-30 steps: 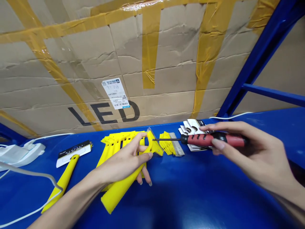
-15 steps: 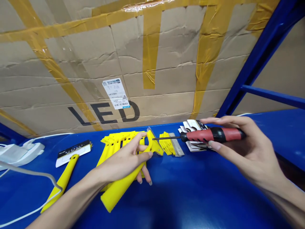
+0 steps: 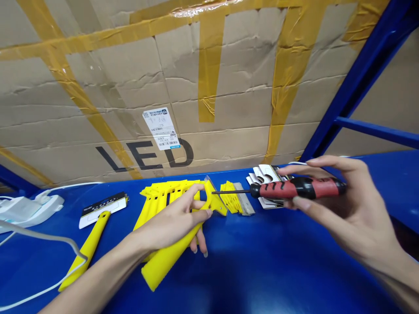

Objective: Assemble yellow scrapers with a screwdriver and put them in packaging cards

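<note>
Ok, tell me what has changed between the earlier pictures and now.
The red-and-black screwdriver has turned about its own length, its black grip marks dropping to the lower edge and then facing us again; the fingers of the right hand have shifted around it. Its tip stays at the yellow scraper, held as before in the left hand.

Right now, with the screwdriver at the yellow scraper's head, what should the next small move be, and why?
Probably a gentle twist of the screwdriver by the right hand: the tool's tip appears to meet the yellow scraper at its head, and the left hand grips the scraper.
</note>
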Motion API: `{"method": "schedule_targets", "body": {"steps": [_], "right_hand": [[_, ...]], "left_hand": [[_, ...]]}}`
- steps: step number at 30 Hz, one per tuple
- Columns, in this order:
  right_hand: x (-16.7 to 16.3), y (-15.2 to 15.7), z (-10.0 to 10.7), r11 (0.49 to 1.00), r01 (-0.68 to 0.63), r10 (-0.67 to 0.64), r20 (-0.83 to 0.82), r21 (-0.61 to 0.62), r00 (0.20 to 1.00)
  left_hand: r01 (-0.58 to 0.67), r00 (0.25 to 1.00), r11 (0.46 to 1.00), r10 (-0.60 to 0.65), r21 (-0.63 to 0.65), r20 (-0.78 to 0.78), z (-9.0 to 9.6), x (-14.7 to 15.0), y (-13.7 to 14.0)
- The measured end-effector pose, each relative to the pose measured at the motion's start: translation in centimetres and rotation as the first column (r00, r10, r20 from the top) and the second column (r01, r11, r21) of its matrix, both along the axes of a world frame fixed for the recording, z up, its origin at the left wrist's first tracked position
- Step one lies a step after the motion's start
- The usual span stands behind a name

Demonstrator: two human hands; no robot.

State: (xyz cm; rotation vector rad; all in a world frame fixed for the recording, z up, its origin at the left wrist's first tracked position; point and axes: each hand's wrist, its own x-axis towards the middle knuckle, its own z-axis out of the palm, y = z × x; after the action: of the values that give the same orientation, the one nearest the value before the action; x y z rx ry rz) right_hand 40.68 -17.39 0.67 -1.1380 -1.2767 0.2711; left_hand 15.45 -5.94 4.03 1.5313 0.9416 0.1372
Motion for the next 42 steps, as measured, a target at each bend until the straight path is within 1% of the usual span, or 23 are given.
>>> {"method": "schedule_targets", "body": {"steps": [2, 5, 7, 10, 15, 20, 24, 28, 31, 33, 35, 36, 37, 38, 39, 40, 41, 42], "right_hand": [[-0.3, 0.0, 0.2, 0.999, -0.031, 0.031, -0.031, 0.011, 0.999], [-0.6, 0.0, 0.6, 1.0, 0.013, -0.014, -0.056, -0.021, 0.998], [-0.8, 0.1, 0.7, 0.999, 0.043, -0.044, -0.068, -0.014, 0.997], [-0.8, 0.1, 0.7, 0.999, 0.046, -0.046, -0.079, 0.003, 0.996], [-0.8, 0.1, 0.4, 0.998, 0.063, -0.063, -0.008, 0.008, 0.998], [-0.8, 0.2, 0.3, 0.996, 0.084, -0.085, 0.043, 0.014, 0.995], [-0.8, 0.1, 0.1, 0.995, 0.097, -0.097, 0.057, 0.0, 0.994], [-0.9, 0.1, 0.0, 0.995, 0.096, -0.095, 0.035, -0.035, 0.995], [-0.8, 0.1, 0.1, 0.991, 0.126, -0.129, -0.049, -0.043, 0.99], [-0.6, 0.3, 0.3, 0.988, 0.147, -0.152, -0.207, -0.038, 0.967], [-0.3, 0.8, 0.5, 0.986, 0.168, -0.155, -0.39, 0.0, 0.908], [-0.1, 1.0, 0.7, 0.982, 0.187, -0.154, -0.465, 0.025, 0.872], [0.1, 1.3, 0.8, 0.977, 0.209, -0.159, -0.525, 0.038, 0.836], [0.3, 1.6, 0.8, 0.973, 0.229, -0.166, -0.57, 0.04, 0.805], [0.5, 1.8, 0.9, 0.971, 0.238, -0.176, -0.608, 0.023, 0.774], [0.6, 2.0, 0.9, 0.971, 0.238, -0.186, -0.644, -0.007, 0.742], [0.8, 2.1, 0.8, 0.973, 0.226, -0.193, -0.679, -0.042, 0.708], [0.9, 2.2, 0.7, 0.976, 0.204, -0.198, -0.71, -0.077, 0.675]], "left_hand": [[-0.002, 1.0, 1.0, 0.002, -0.006, -0.002, 0.1, 0.1, 0.0], [0.004, 1.0, 1.0, -0.004, -0.018, 0.013, 0.0, 0.2, 0.1], [0.019, 1.0, 1.0, -0.019, -0.02, 0.025, -0.1, 0.2, 0.1], [0.031, 0.999, 0.999, -0.031, -0.02, 0.016, -0.4, 0.1, 0.1], [0.031, 0.999, 0.999, -0.031, -0.028, 0.023, -0.7, 0.1, 0.3], [0.016, 1.0, 0.999, -0.015, -0.044, 0.022, -0.5, 0.4, 0.6], [-0.001, 1.0, 0.998, 0.001, -0.058, -0.005, -0.4, 0.6, 0.7], [0.01, 0.999, 0.999, -0.009, -0.046, 0.031, -0.7, 0.6, 0.8], [0.017, 0.998, 1.0, -0.015, -0.027, 0.063, -0.6, 0.5, 0.9], [0.013, 0.996, 1.0, -0.015, 0.024, 0.093, -0.3, 0.2, 0.9], [0.003, 0.995, 0.99, -0.018, 0.139, 0.103, 0.1, -0.1, 1.0], [-0.004, 0.996, 0.971, -0.017, 0.238, 0.085, 0.3, -0.3, 1.1], [-0.003, 0.999, 0.928, -0.017, 0.373, 0.05, 0.5, -0.5, 1.2], [0.014, 1.0, 0.849, -0.02, 0.528, 0.005, 0.5, -0.7, 1.3], [0.047, 0.999, 0.733, -0.027, 0.678, -0.04, 0.5, -0.9, 1.4], [0.088, 0.996, 0.595, -0.043, 0.799, -0.078, 0.4, -1.0, 1.6], [0.137, 0.991, 0.463, -0.067, 0.876, -0.119, 0.3, -1.1, 1.8], [0.187, 0.982, 0.362, -0.088, 0.913, -0.166, 0.0, -1.2, 2.0]]}}
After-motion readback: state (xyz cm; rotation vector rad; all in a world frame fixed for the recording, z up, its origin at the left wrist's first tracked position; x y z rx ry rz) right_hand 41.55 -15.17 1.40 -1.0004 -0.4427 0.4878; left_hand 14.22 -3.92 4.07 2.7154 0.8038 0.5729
